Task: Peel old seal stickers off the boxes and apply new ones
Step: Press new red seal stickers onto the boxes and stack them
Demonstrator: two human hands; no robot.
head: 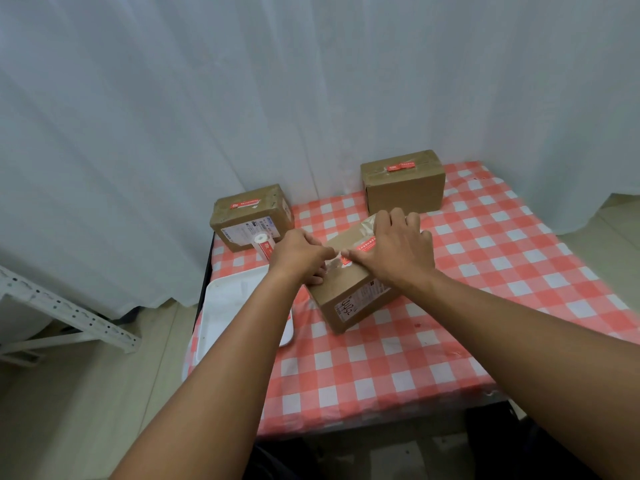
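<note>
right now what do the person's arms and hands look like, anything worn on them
Both arms are bare from the bottom edge of the picture to the fingers: no sleeves show. The left hand and the right hand wear no gloves, and no watch, bracelet or ring is visible on either wrist or on the fingers that show. No markings stand out.

On my feed I've got 2 bare forearms coming in from the bottom edge, no sleeves showing anywhere up to the frame edge. Left hand (298, 252) and right hand (394, 247): no gloves, rings, watch or wristbands that I can make out. Dark clothing at bottom centre btwn the arms, too dim for detail.
</note>
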